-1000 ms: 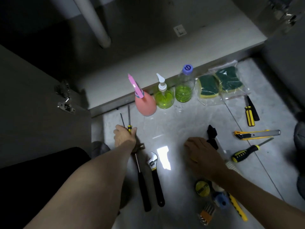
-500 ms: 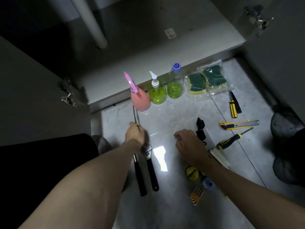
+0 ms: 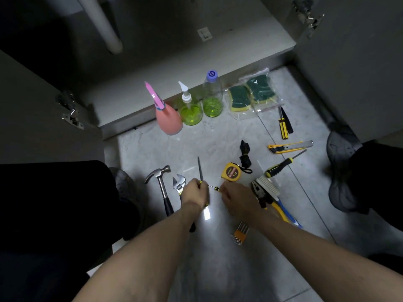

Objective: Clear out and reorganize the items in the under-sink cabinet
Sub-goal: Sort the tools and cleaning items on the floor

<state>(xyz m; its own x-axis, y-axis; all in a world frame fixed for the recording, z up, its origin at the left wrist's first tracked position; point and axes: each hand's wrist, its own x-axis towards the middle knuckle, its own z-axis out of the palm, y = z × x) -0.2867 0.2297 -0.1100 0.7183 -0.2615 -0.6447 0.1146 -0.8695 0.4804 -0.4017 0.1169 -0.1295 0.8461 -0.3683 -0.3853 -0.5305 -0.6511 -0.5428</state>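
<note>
Holding two thin metal screwdrivers with small yellow-black handles (image 3: pixel 200 171), the left hand (image 3: pixel 194 191) is curled tight around one. The right hand (image 3: pixel 234 198) pinches the other one's handle, likely to split the pair for sorting. Both hands are just below the round yellow tape measure (image 3: pixel 233 172) on the grey floor (image 3: pixel 209 144). Above it stands the pink spray bottle (image 3: pixel 169 118) (by the cabinet's edge), probably waiting to go back in.

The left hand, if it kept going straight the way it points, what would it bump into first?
Probably nothing close. The left hand points up the bare floor toward the cabinet. The pink spray bottle looks like the first thing near that line, though depth is hard to judge.
</note>
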